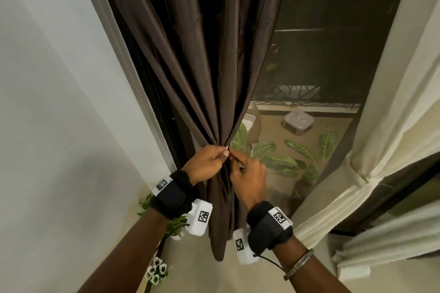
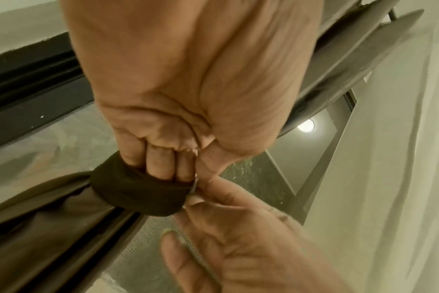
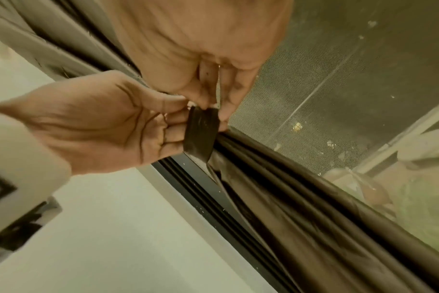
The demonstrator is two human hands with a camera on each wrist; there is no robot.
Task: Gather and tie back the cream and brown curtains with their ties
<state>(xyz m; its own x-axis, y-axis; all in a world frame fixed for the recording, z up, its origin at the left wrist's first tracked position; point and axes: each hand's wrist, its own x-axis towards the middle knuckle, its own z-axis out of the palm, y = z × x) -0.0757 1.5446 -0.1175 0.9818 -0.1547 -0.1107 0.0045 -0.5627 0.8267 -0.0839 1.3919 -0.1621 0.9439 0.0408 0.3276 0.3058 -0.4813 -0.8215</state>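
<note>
The brown curtain (image 1: 202, 54) hangs in the middle, bunched into a narrow waist at hand height. A dark brown tie (image 2: 138, 196) is wrapped round that waist. My left hand (image 1: 209, 162) curls round the tie and the bunched fabric from the left. My right hand (image 1: 247, 176) meets it from the right and pinches the tie's end (image 3: 201, 130) between thumb and fingertips. The two hands touch at the tie's ends. The cream curtain (image 1: 392, 102) hangs at the right, cinched by a cream tie (image 1: 357, 177).
A white wall (image 1: 59, 102) and the dark window frame (image 1: 164, 126) stand close on the left. Behind the mesh screen (image 1: 309, 66) lie leafy plants (image 1: 285, 159) and a grey tub (image 1: 297, 121). Small flowers (image 1: 157, 271) sit on the floor below my left arm.
</note>
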